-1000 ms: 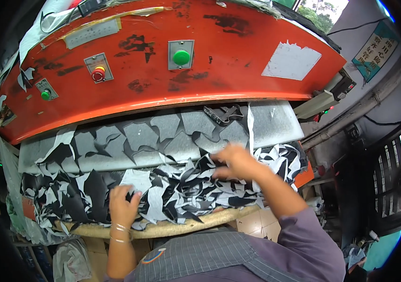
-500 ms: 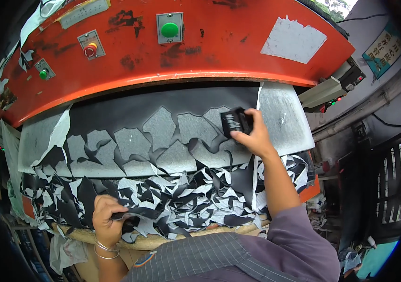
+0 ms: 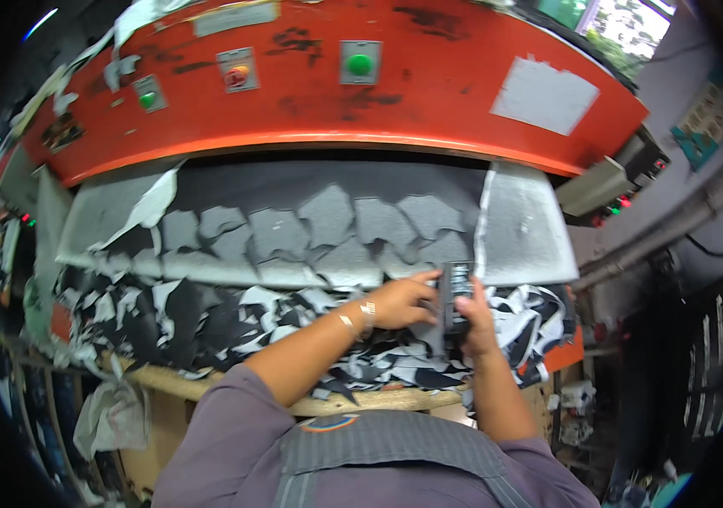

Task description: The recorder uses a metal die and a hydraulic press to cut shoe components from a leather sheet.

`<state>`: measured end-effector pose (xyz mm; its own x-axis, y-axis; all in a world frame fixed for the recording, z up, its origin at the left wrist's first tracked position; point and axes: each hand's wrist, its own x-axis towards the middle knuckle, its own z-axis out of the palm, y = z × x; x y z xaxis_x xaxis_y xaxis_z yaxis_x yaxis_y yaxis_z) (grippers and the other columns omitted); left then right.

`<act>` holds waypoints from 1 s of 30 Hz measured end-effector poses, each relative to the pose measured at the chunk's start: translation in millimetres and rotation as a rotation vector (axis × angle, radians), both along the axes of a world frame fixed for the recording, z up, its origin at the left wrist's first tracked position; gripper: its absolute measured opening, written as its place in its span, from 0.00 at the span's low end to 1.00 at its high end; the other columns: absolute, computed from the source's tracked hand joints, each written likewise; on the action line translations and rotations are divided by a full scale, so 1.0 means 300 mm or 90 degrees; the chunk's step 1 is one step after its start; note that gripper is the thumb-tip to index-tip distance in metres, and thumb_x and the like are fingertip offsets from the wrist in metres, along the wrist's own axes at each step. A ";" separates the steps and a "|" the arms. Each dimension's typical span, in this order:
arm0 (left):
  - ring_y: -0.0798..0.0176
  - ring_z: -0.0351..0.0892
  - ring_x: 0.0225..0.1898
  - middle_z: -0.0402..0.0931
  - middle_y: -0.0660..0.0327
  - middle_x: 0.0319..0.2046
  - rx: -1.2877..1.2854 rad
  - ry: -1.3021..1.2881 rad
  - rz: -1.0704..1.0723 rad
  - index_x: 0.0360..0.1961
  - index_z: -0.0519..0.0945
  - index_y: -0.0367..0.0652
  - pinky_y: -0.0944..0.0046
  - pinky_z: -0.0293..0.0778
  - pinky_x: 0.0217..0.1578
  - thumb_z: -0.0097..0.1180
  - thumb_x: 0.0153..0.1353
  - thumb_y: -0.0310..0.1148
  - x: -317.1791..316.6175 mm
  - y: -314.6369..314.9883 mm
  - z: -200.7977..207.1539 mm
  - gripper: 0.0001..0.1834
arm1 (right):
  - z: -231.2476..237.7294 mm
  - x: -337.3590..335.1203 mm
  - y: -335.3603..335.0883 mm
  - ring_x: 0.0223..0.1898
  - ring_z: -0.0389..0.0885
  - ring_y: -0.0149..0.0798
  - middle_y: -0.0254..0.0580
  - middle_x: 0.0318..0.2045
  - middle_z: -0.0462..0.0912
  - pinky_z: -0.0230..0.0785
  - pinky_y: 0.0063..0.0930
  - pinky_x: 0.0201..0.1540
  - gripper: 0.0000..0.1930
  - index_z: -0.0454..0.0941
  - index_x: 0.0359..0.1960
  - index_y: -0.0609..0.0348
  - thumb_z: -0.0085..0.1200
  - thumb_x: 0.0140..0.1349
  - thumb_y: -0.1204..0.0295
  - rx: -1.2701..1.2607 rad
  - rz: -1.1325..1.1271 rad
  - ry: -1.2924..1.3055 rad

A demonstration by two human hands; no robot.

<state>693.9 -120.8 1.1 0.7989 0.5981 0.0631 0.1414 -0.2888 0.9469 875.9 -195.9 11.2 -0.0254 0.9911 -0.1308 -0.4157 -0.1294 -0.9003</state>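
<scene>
My right hand (image 3: 480, 324) grips a black cutting die (image 3: 456, 296) with pale markings, its thumb across the face. The die is held upright over the near edge of the press bed, in front of the cut sheet. Beside it, on the left, my left hand (image 3: 408, 303) reaches in with fingers apart and nothing visible in them; whether the fingertips touch the die cannot be made out. Beyond lies a dark sheet (image 3: 310, 179) with a row of cut-out openings, through which the grey bed (image 3: 524, 224) shows. Black and white offcuts (image 3: 179, 317) heap up below both hands.
An orange press head (image 3: 310, 110) spans the far side, with a green button (image 3: 360, 64) and a red one (image 3: 237, 76). A wooden bar (image 3: 171, 381) runs along the near edge. Pipes (image 3: 666, 241) line the right wall; a pale bag (image 3: 114, 419) hangs lower left.
My right hand has drawn the die off the sheet toward me. My left hand has let go of a dark scrap and moved right, up to the die. The view has shifted.
</scene>
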 end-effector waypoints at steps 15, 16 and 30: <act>0.42 0.58 0.67 0.61 0.51 0.66 0.493 -0.144 0.235 0.24 0.78 0.44 0.45 0.62 0.61 0.64 0.41 0.23 -0.190 -0.361 0.208 0.08 | 0.160 -0.121 -0.168 0.36 0.79 0.35 0.42 0.35 0.78 0.73 0.27 0.39 0.35 0.68 0.54 0.70 0.53 0.50 0.52 0.005 0.308 -0.039; 0.43 0.65 0.63 0.66 0.53 0.62 0.529 -0.163 0.263 0.24 0.78 0.44 0.46 0.64 0.59 0.62 0.42 0.22 -0.212 -0.379 0.217 0.07 | 0.171 -0.148 -0.175 0.38 0.79 0.36 0.43 0.36 0.79 0.72 0.28 0.44 0.36 0.68 0.54 0.71 0.52 0.50 0.52 -0.003 0.324 -0.029; 0.52 0.79 0.41 0.78 0.50 0.40 0.041 -0.019 0.907 0.60 0.66 0.41 0.59 0.74 0.45 0.71 0.49 0.37 -0.880 -0.520 0.122 0.39 | 0.197 -0.401 -0.110 0.60 0.62 0.49 0.56 0.58 0.62 0.53 0.39 0.63 0.26 0.80 0.44 0.66 0.57 0.52 0.54 0.158 0.469 -0.326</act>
